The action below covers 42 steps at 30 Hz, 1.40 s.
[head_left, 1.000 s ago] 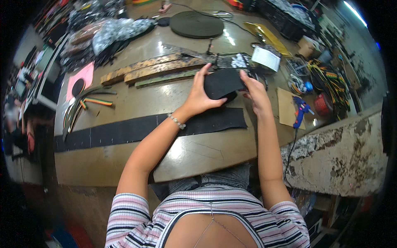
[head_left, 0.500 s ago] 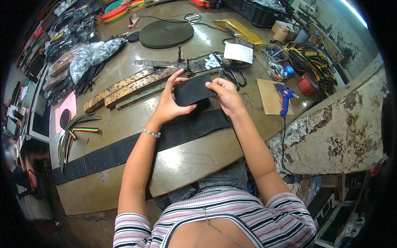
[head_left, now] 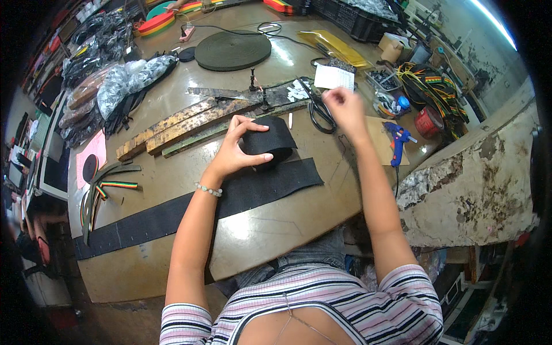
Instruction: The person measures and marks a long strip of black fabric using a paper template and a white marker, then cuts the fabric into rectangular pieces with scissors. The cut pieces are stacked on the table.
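Note:
My left hand (head_left: 238,145) grips a wide black strap (head_left: 277,136) curled into a loop, thumb at its near edge and fingers along the far side. The strap's free end sticks out to the right. Beneath it, a long flat black strip (head_left: 259,190) lies across the table. My right hand (head_left: 345,109) is raised to the right, apart from the strap, near black-handled scissors (head_left: 323,117) and a white paper sheet (head_left: 334,77). Motion blurs its fingers, so I cannot make out whether they hold anything.
Wooden bars (head_left: 184,125) with a metal ruler (head_left: 215,94) lie beyond my hands. A blue glue gun (head_left: 397,146) rests on brown paper (head_left: 376,133) at right, near a red can (head_left: 428,119). A dark webbing coil (head_left: 233,49) sits farther back; striped straps (head_left: 118,181) lie left.
My right hand has let go of the black strap and moved right and up toward the scissors. My left hand still holds the strap, which now curls into a rounder loop.

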Tool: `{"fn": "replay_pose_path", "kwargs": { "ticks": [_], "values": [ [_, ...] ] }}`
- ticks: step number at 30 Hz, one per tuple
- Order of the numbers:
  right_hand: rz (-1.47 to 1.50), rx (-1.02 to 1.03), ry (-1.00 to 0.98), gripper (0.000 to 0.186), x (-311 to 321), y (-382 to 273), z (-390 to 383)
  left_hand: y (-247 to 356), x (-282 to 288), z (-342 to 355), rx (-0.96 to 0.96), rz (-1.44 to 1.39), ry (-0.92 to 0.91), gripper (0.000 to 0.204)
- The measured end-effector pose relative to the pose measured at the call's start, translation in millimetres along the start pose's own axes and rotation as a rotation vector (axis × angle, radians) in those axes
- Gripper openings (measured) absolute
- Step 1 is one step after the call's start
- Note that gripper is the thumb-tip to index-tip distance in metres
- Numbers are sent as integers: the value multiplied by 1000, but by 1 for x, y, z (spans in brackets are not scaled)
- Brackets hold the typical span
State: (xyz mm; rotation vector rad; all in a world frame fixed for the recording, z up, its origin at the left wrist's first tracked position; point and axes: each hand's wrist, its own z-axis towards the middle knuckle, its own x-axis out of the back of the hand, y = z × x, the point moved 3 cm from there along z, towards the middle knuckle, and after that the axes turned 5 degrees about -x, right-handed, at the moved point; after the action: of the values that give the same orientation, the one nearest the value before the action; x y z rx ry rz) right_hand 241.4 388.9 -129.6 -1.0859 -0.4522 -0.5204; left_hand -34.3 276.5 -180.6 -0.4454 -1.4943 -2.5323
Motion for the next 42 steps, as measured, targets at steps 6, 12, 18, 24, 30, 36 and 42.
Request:
{"fn": "replay_pose_path", "kwargs": {
  "ticks": [6, 12, 18, 24, 30, 36, 42],
  "values": [
    [-237, 319, 189, 17, 24, 36, 102, 7, -9, 1, -163, 161, 78, 60],
    [-494, 461, -146, 13, 16, 40, 121, 9, 0, -1, -188, 117, 170, 54],
    [-460, 505, 5, 12, 15, 27, 117, 10, 2, -4, -221, 100, 168, 53],
    [325, 80, 365, 23, 19, -9, 72, 9, -1, -5, -246, 129, 157, 52],
    [118, -71, -134, 16, -76, -57, -60, 16, -17, -2, -200, 227, 64, 59],
    [26, 40, -41, 16, -76, -72, -58, 23, -29, -8, -286, 184, 192, 63],
    [36, 56, 9, 15, -68, -62, -50, 17, -33, -5, -297, 96, 175, 69]
  ]
}}
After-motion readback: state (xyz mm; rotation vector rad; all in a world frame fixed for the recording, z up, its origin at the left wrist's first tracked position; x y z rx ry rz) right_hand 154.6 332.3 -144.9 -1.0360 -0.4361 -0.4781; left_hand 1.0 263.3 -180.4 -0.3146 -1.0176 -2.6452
